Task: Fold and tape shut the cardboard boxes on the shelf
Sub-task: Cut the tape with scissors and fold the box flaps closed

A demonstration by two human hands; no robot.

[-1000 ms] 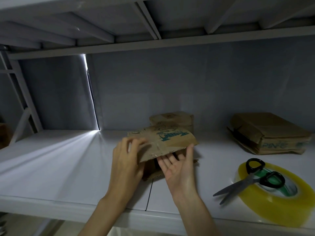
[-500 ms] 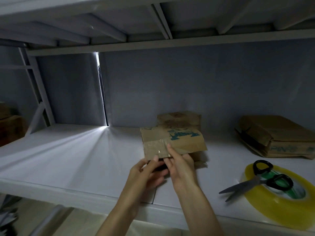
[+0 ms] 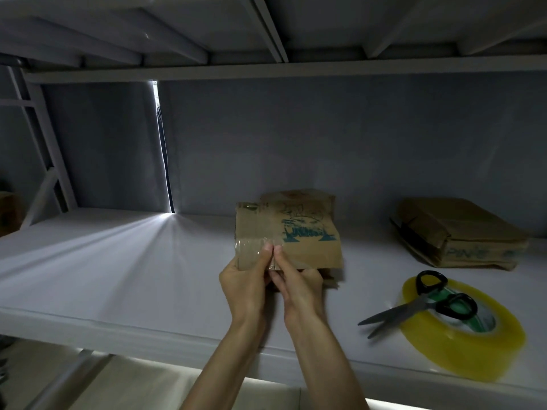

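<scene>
Cardboard box (image 3: 288,235) in front of us is flattened, held upright above the white shelf (image 3: 118,267) near its middle. We grip its lower near edge with both hands: our left hand (image 3: 247,284) wraps the lower left corner, thumb up on the face, and our right hand (image 3: 299,287) sits just beside it, a finger pressed against a strip of clear tape (image 3: 256,245) that crosses the lower left of the face. Right of us, near the shelf's front edge, lies a yellow tape roll (image 3: 461,329) with black-handled scissors (image 3: 420,306) resting across it. Farther right sits a stack of flattened boxes (image 3: 461,232). Just behind the held box we see another box (image 3: 299,196).
</scene>
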